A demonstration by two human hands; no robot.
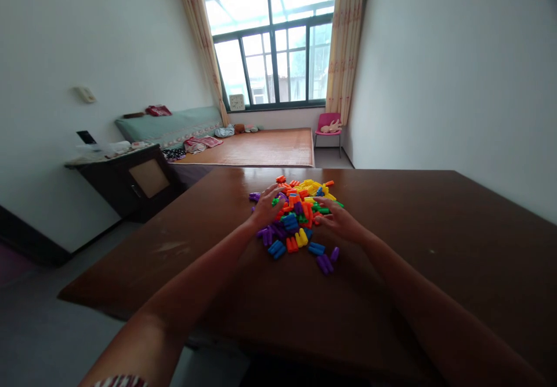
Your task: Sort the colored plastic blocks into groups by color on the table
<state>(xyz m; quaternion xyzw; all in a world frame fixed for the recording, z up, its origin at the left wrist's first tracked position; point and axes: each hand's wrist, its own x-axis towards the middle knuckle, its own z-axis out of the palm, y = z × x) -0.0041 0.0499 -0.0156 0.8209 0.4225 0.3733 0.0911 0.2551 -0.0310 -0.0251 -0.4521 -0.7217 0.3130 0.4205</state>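
Note:
A heap of small plastic building blocks (290,221) in orange, yellow, blue, green and purple lies on the brown table (195,224). My left hand (266,207) rests at the heap's left side, fingers stretched over its edge. On the opposite side, my right hand (342,221) reaches in with its fingers apart, touching or just above the green and orange blocks. Neither hand shows a block gripped. Closer to me lie a yellow block (301,237), a blue block (277,249) and purple blocks (325,264), a little apart from the heap.
Beyond the table stands a bed (270,146) under a window. A pink chair (329,126) with a doll on it stands at the back right. To the left is a dark cabinet (130,181) with things on top. A white wall runs along the right.

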